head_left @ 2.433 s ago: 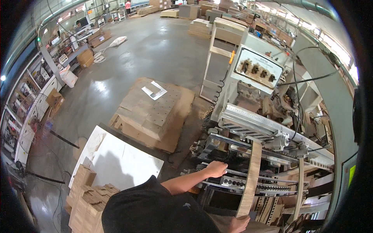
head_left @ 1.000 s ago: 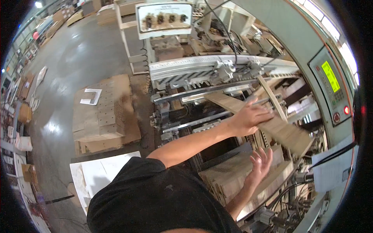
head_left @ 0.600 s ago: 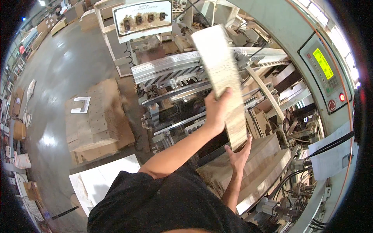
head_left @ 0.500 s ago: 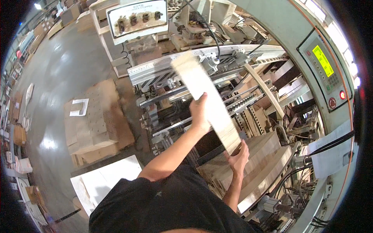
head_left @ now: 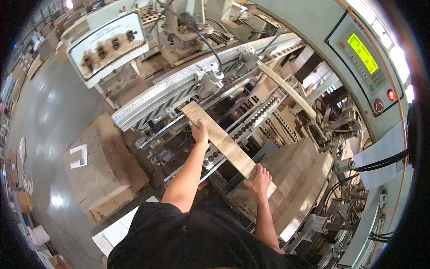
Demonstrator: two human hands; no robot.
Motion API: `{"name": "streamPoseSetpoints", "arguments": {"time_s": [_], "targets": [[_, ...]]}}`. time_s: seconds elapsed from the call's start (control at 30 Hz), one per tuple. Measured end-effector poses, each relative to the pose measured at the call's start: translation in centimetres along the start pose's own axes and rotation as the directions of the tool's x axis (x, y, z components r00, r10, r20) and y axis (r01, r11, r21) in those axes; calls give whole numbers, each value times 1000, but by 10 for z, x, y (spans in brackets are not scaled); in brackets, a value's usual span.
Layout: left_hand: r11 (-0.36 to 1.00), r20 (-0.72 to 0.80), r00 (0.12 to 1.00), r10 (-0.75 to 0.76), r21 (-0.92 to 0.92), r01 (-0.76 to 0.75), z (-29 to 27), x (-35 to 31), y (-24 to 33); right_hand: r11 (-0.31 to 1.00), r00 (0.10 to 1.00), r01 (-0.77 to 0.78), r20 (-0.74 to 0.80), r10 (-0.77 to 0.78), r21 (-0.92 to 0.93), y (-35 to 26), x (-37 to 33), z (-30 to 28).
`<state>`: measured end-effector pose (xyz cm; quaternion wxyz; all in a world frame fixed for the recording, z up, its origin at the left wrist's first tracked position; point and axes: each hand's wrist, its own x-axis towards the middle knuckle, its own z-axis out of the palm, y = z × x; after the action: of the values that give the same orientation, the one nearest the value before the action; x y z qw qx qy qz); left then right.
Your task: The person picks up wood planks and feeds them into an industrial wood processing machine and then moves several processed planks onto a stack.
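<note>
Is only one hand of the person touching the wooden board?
No, the left hand and the right hand both hold the wooden board.

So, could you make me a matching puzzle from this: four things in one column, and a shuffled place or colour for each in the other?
1. left hand
2. display
3. white sheet
4. right hand

A. at the near end of the wooden board
B. on the brown stack
C. closer to the board's far end
D. yellow-green

Pairs: 1-C, 2-D, 3-B, 4-A
</note>
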<state>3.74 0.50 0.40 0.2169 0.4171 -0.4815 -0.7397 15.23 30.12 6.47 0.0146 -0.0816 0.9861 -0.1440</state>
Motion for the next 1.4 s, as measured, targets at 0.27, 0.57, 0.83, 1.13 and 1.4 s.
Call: {"name": "streamPoseSetpoints", "arguments": {"time_s": [0.27, 0.57, 0.83, 1.13, 1.4], "targets": [[997, -128, 990, 61, -31, -65, 34, 19, -4, 998, 999, -2, -42, 0, -59, -14, 22, 4], [998, -162, 985, 61, 12, -59, 34, 25, 5, 996, 999, -38, 1, 38, -84, -26, 33, 9], [996, -225, 973, 48, 90, -29, 34, 32, 12, 996, 1000, -24, 0, 24, -80, -30, 39, 7], [998, -170, 985, 3, -59, -13, 27, 20, 22, 997, 998, -59, 10, 60, -46, -34, 33, 4], [1000, -181, 984, 6, -12, -8, 37, 29, 7, 1000, 995, -26, -96, 25, -8, -23, 35, 9]]}}
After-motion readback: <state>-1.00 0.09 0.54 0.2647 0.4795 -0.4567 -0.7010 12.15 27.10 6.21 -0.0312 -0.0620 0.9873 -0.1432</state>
